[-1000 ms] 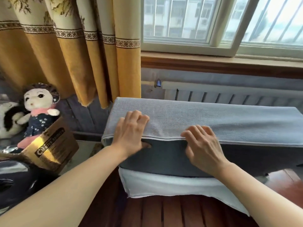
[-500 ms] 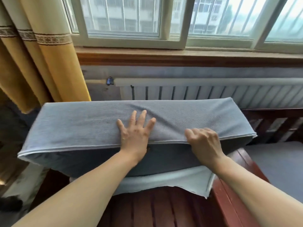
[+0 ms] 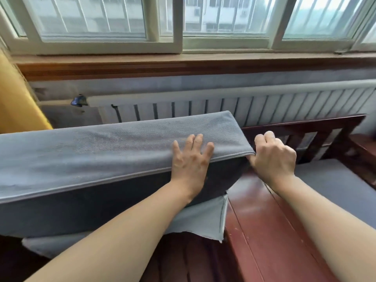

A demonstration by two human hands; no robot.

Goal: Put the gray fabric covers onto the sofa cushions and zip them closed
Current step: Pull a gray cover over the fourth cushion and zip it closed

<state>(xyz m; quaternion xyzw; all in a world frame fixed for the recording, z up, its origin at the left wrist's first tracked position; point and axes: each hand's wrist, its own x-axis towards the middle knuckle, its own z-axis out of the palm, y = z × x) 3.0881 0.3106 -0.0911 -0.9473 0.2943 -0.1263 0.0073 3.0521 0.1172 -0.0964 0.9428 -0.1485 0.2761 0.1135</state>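
A long sofa cushion in its gray fabric cover [image 3: 101,147] stands on edge across the wooden sofa frame [image 3: 252,220]. Its lighter top face meets the darker front face along a piped seam. My left hand [image 3: 191,165] lies flat over that seam near the cushion's right end, fingers spread and straight. My right hand [image 3: 272,159] is at the right corner with curled fingers, pinching the cover's edge there. The zipper is hidden from me. A loose pale flap of fabric [image 3: 203,218] hangs out from under the cushion.
A second gray cushion [image 3: 333,188] lies on the seat at right, beside the dark wooden armrest rails [image 3: 305,127]. Behind stand a white radiator [image 3: 284,104], a wooden windowsill and windows. A yellow curtain [image 3: 16,102] hangs at far left.
Both hands have slid rightward along the seam to the cushion's right end. The right hand has gone from mid-cushion to the corner, and the view has turned right.
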